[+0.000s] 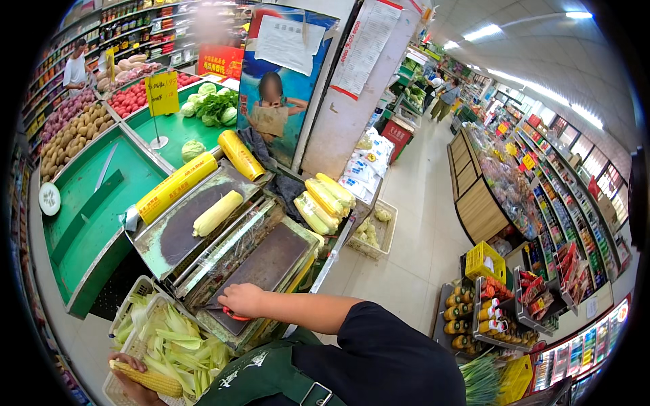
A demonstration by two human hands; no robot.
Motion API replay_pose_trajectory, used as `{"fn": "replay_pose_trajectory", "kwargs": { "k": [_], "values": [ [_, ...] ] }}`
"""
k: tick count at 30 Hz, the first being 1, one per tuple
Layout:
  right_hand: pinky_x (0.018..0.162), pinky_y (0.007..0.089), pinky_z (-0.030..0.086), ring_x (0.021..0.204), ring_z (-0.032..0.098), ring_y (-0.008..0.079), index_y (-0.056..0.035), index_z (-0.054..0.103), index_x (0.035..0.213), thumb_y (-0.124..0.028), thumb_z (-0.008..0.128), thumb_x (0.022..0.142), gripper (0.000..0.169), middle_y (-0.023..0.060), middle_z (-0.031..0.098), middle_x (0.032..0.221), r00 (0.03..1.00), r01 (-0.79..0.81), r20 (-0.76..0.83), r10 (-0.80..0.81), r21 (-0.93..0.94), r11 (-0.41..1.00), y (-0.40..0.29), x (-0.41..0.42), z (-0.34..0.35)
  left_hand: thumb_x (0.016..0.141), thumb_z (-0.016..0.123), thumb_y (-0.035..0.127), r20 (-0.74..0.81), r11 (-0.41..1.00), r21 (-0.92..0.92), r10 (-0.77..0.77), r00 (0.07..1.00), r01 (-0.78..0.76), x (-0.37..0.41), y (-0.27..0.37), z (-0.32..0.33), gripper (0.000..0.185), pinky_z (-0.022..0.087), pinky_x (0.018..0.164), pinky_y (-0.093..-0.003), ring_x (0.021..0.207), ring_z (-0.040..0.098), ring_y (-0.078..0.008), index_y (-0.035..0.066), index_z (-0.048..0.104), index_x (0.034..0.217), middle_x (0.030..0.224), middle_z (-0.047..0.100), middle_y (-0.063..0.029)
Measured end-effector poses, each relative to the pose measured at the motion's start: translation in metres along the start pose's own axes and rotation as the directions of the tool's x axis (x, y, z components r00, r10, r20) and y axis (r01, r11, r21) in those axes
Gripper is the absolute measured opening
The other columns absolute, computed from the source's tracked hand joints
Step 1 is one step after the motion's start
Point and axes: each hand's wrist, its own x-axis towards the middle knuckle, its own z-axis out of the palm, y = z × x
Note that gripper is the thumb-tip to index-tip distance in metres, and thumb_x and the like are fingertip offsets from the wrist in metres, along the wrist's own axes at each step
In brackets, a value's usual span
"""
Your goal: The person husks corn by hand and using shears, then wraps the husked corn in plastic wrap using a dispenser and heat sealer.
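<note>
My left hand (133,374), low at the left, grips a bare yellow corn cob (152,379) above a white plastic basket (136,339) heaped with green corn husks (177,340). My right hand (242,300) is closed around a red-handled tool (234,315), apparently scissors, at the near end of the dark plate of a film-wrapping machine (269,248). The fingers hide part of this tool. Across the machine's bar, a pale corn cob (218,213) lies alone on the other dark plate. Several ears of corn (325,203) are piled at the machine's far right corner.
Two yellow film rolls (177,188) (241,155) lie behind the machine. Green produce bins (86,243) with potatoes (76,139) and cabbages (208,104) stand at the left. A pillar (340,122) rises beyond. A crate (378,233) sits on the aisle floor.
</note>
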Motion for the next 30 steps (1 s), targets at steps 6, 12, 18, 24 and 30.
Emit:
{"fn": "replay_pose_trajectory", "kwargs": {
  "k": [6,12,18,24,30],
  "values": [
    [0.087,0.0356,0.050,0.103,0.054,0.0283,-0.0061,0.054,0.123,-0.011,0.059,0.084,0.040,0.0116,0.055,0.105,0.997,0.041,-0.066,-0.043,-0.025,0.999,0.000,0.002,0.009,0.103,0.047,0.035,0.043,0.999,-0.051,-0.009,0.999,0.011,-0.009,0.001,-0.010,0.031,0.046,0.059,-0.0214,0.063,0.050,-0.0105,0.011,0.050,0.121,0.079,0.050,-0.0016],
    [0.085,0.0372,0.050,0.102,0.056,0.0296,-0.0057,0.056,0.118,-0.013,0.060,0.084,0.035,0.0124,0.057,0.103,0.995,0.057,-0.081,-0.053,0.047,0.997,-0.004,0.004,-0.004,0.104,0.041,0.039,-0.245,0.958,-0.257,-0.191,0.951,0.126,-0.007,-0.014,0.009,0.029,0.044,0.051,-0.0226,0.053,0.046,-0.0112,0.014,0.054,0.114,0.071,0.048,0.0008],
    [0.076,0.0447,0.052,0.087,0.062,0.0343,-0.0113,0.065,0.098,-0.018,0.063,0.082,0.017,0.0137,0.062,0.084,0.983,-0.048,-0.179,0.044,-0.021,0.999,-0.011,0.004,-0.030,0.101,0.043,0.048,-0.084,0.803,-0.343,-0.543,0.835,0.488,-0.039,-0.064,0.062,0.053,0.057,0.070,-0.0402,0.082,0.067,-0.0252,0.008,0.046,0.135,0.097,0.064,-0.0112],
    [0.074,0.0393,0.050,0.086,0.064,0.0330,-0.0043,0.060,0.111,-0.030,0.062,0.093,0.031,0.0146,0.064,0.089,0.968,0.071,-0.228,0.105,0.652,0.755,-0.071,0.024,-0.066,0.085,0.073,0.020,0.023,0.783,0.322,-0.568,0.823,0.532,-0.043,-0.023,0.084,0.071,0.056,0.068,-0.0385,0.077,0.068,-0.0290,0.010,0.036,0.144,0.094,0.064,-0.0171],
    [0.070,0.0338,0.048,0.079,0.063,0.0226,-0.0006,0.060,0.106,-0.035,0.057,0.098,0.036,0.0108,0.065,0.086,0.993,0.091,-0.006,-0.114,0.648,0.756,-0.107,0.053,-0.107,0.077,0.075,0.029,0.105,0.121,0.990,-0.333,0.937,-0.068,-0.022,0.002,0.135,0.048,0.053,0.069,-0.0456,0.080,0.066,-0.0407,0.003,0.054,0.111,0.085,0.066,-0.0220]
  ]
}}
